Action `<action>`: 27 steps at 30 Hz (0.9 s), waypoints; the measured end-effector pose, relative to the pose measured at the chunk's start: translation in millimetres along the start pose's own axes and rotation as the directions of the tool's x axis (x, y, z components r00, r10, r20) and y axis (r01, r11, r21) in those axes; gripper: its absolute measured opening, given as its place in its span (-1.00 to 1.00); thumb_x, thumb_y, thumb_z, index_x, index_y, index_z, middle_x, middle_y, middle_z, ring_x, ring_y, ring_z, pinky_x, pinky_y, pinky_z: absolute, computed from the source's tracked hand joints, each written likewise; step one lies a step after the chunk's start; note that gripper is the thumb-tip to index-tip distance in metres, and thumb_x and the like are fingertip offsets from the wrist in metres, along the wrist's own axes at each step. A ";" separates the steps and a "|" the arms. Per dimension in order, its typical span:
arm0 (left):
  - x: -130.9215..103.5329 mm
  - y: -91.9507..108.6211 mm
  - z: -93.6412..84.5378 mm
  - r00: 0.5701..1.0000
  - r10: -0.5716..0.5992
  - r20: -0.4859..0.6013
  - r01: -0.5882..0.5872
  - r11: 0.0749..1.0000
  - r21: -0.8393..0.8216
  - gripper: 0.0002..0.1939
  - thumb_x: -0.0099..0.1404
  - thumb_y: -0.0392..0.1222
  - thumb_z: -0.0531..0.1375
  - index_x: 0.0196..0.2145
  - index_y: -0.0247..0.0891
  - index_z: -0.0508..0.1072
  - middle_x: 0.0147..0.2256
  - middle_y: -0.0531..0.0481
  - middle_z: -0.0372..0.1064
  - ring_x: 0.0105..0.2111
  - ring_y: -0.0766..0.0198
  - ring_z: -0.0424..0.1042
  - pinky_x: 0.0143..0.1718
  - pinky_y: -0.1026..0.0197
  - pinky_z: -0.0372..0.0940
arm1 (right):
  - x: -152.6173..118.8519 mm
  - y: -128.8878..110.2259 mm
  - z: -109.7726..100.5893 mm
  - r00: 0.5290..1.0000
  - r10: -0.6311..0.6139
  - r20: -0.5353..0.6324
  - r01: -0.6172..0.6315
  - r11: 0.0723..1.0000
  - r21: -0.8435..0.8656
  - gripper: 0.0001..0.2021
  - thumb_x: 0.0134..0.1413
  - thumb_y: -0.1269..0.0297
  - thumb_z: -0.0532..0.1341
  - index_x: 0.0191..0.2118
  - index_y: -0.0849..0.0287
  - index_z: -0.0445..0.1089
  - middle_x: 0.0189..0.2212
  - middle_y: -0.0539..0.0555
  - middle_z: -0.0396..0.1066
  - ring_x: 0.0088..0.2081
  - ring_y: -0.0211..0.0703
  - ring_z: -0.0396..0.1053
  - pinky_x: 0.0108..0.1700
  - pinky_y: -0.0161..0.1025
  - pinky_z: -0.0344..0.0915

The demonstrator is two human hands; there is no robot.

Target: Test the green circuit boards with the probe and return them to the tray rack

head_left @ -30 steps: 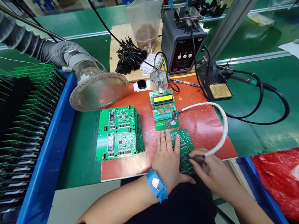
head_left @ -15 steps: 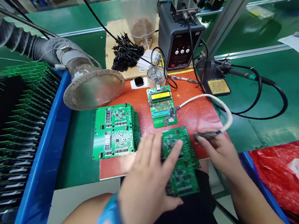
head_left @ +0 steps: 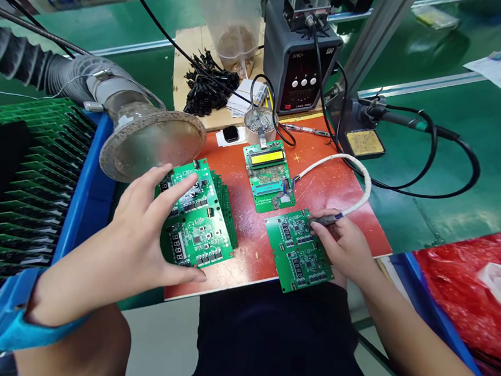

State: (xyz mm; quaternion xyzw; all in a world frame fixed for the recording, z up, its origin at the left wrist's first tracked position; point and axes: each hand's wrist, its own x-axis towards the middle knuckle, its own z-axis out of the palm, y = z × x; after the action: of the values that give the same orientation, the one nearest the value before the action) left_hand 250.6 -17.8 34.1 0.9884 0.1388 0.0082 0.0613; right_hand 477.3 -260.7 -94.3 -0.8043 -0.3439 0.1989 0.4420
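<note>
My left hand is over the left stack of green circuit boards, its fingers and thumb spread wide around the top circuit board. That board lies askew on the stack; whether the fingertips touch it I cannot tell. My right hand pinches a dark probe connector on a white sleeved cable. The connector's tip is at the upper right edge of another green circuit board, which has two digit displays and lies near the mat's front edge. Behind it sits a programmer board with a lit yellow screen.
A fume extractor hood hangs at the left, above a blue bin of upright boards. A soldering station, black cable parts and an iron in its holder stand behind. Red plastic fills a bin at right.
My left hand has moved left, from over the right-hand board to the left stack, whose top board now sits askew. My right hand has brought the probe connector left to the board's edge.
</note>
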 end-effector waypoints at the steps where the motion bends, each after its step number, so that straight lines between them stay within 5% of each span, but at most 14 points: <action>1: 0.4 -1.2 0.4 1.000 0.012 0.004 -0.012 1.000 -0.010 0.20 -0.08 0.18 0.38 0.32 -0.14 -0.23 0.31 -0.31 -0.27 0.30 -0.22 -0.15 0.25 -0.20 -0.10 | 0.4 -1.7 0.4 1.000 -0.013 0.005 0.013 1.000 -0.021 -0.81 0.18 0.20 0.14 -0.14 0.14 0.35 -0.23 0.13 0.47 -0.21 -0.08 0.46 -0.13 -0.10 0.39; 10: 4.8 -16.0 1.1 0.994 0.038 0.104 -0.035 0.999 -0.032 0.11 -0.01 0.21 0.33 0.32 -0.18 -0.14 0.31 -0.33 -0.25 0.30 -0.22 -0.15 0.21 -0.22 -0.02 | 4.8 -10.2 3.3 0.994 -0.087 0.068 0.100 0.970 -0.224 -0.81 0.18 0.25 0.09 -0.16 0.19 0.34 -0.23 0.18 0.50 -0.17 -0.01 0.46 -0.14 -0.08 0.40; 16: 1.8 -24.3 -0.9 0.996 0.057 0.064 -0.055 0.998 -0.040 0.04 0.07 0.32 0.21 0.33 -0.14 -0.15 0.31 -0.28 -0.24 0.30 -0.20 -0.12 0.22 -0.23 -0.06 | 9.7 -16.1 0.8 0.989 -0.096 0.117 0.122 0.961 -0.248 -0.85 0.17 0.28 0.10 -0.20 0.17 0.34 -0.26 0.17 0.51 -0.17 0.02 0.47 -0.12 -0.03 0.39; 27: 1.1 -30.5 1.4 0.993 0.042 0.107 -0.037 0.998 -0.054 0.18 -0.08 0.32 0.32 0.33 -0.12 -0.15 0.32 -0.27 -0.27 0.30 -0.28 -0.13 0.20 -0.27 0.02 | 9.7 -4.5 5.2 0.989 -0.130 0.064 0.142 0.958 -0.249 -0.87 0.13 0.27 0.13 -0.24 0.15 0.37 -0.33 0.12 0.52 -0.21 -0.01 0.48 -0.21 -0.10 0.41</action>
State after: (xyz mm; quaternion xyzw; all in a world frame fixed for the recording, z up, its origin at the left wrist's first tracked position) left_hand 243.3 11.4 28.9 0.9880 0.1155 -0.0405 0.0944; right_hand 479.0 -249.0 -93.3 -0.8235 -0.4312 0.1415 0.3404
